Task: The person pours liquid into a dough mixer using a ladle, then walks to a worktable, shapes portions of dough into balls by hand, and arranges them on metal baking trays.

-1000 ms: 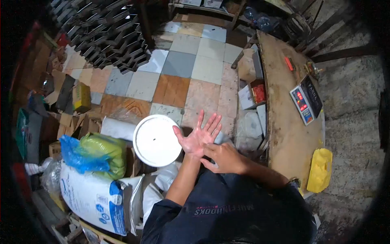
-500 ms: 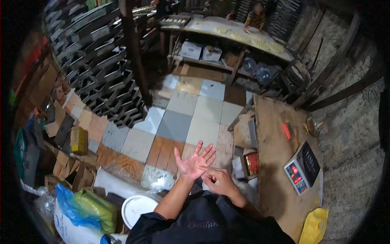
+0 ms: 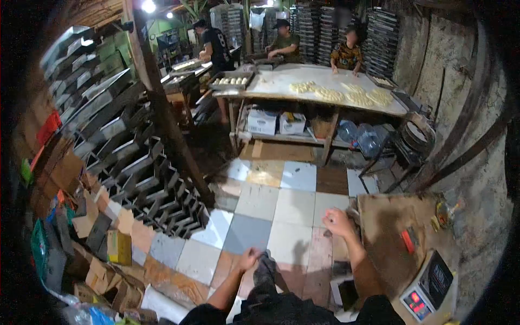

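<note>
My left hand (image 3: 249, 259) hangs low at the front of my body, beside my dark trouser leg (image 3: 265, 271). Motion smears its fingers, and no object shows in it. Out to the right, my right hand (image 3: 338, 222) is raised above the tiled floor (image 3: 295, 208), its fingers curled in and no object visible in them. Closest to that hand is the near-left edge of a wooden table (image 3: 382, 233). On this table stand a digital scale (image 3: 428, 287) with red digits and a red item (image 3: 408, 240).
Ahead, a floured worktable (image 3: 276, 81) bears coiled dough (image 3: 329, 94) and a tray of dough pieces (image 3: 230, 81). Several people stand around it, one (image 3: 346, 54) at the right. Stacked metal trays (image 3: 135, 151) and a wooden post (image 3: 168, 103) line the left. Cardboard boxes (image 3: 103, 276) lie lower left.
My hands have come apart; the right went outward and the left lowered. My view has tilted up, bringing the worktable and more people into sight.
</note>
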Motion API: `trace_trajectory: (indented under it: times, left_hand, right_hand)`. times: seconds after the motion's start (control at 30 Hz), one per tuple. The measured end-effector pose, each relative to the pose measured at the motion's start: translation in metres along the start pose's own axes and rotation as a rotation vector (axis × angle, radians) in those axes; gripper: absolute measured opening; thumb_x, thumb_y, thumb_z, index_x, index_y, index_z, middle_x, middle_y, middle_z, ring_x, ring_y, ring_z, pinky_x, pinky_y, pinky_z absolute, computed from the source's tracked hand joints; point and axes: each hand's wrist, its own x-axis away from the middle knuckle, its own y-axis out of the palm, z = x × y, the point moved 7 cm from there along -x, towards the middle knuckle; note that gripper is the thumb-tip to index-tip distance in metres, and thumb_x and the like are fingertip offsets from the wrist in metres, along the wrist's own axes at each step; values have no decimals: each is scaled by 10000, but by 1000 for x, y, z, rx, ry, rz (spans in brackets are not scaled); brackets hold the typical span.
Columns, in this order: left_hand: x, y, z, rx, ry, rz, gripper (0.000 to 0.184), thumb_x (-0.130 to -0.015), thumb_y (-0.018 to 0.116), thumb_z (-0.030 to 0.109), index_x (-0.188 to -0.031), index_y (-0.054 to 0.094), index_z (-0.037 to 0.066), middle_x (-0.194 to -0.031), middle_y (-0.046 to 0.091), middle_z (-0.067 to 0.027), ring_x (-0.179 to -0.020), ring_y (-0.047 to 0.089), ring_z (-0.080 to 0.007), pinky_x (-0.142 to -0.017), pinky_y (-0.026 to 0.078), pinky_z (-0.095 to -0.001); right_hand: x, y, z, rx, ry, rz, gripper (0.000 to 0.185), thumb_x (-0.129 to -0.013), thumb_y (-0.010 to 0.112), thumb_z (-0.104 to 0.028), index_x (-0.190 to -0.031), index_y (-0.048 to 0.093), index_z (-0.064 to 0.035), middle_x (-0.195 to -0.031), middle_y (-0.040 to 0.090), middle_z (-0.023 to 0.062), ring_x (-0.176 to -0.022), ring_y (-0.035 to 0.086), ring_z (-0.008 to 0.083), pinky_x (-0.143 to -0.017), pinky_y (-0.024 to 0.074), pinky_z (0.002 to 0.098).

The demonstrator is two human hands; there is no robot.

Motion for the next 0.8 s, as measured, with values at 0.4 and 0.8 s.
trace_trajectory:
  times: [0.4,0.8]
  left_hand:
    - [93,-157,-170,477,-460,-77,442,-856,596,217,-1257,523,47,-952,611,-84,-903,592,-191,-760,515,-382]
    - [-383,-213,-124,54,-812,147,365,-790,728,354,-941,684,26,-774,651,-54,-570,562,-141,-501,436,-285]
  right_hand:
    - [85,262,270,-128,968,-542,127,-759,636,-132,-771,585,-16,-625,552,126,-549,548,275,-493,437,386]
    - [-109,305,465,-397,1210,-227,86,-783,622,-155,-797,633,-71,-607,561,63,-432,518,202,-383,435,385]
